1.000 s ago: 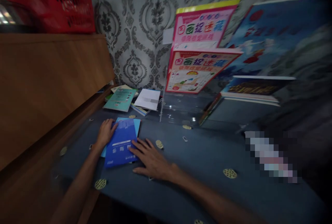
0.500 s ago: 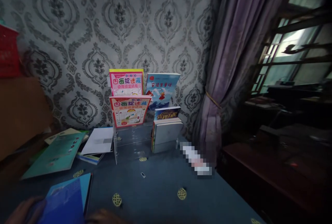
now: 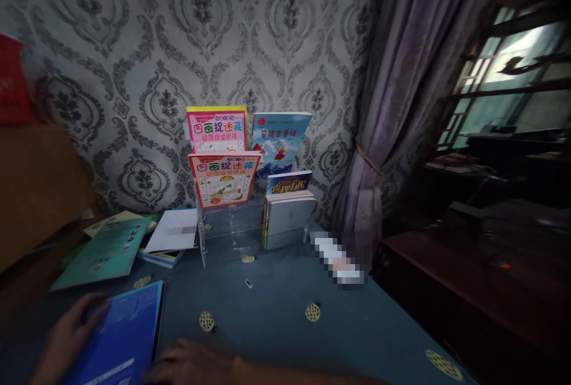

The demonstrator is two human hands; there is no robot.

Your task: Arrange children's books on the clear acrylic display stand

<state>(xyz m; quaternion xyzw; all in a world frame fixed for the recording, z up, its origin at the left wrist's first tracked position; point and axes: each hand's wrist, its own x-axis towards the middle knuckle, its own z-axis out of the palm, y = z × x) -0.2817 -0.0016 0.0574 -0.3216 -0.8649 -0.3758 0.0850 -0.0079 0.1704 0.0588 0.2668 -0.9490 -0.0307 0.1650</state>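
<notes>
A dark blue book (image 3: 122, 328) lies at the lower left of the table, on top of a lighter blue book whose edge shows along the top and right. My left hand (image 3: 74, 331) grips its left edge, the fingers curled over the cover. At the lower right edge of the stack, my right hand (image 3: 190, 361) presses with bent fingers, the forearm reaching in from the right. My fingertips there are dim and partly hidden.
A clear acrylic rack (image 3: 232, 227) holds a pink book (image 3: 216, 129), a red-bordered book (image 3: 224, 180), a light blue book (image 3: 280, 141) and a grey-backed stack (image 3: 289, 218). Left lie a green book (image 3: 104, 248) and a white one (image 3: 173, 230). A cardboard box (image 3: 40, 188) stands far left.
The dark blue book now covers more of the lighter blue one and lines up with it. Both hands show more fully, and the rack appears slightly higher in view.
</notes>
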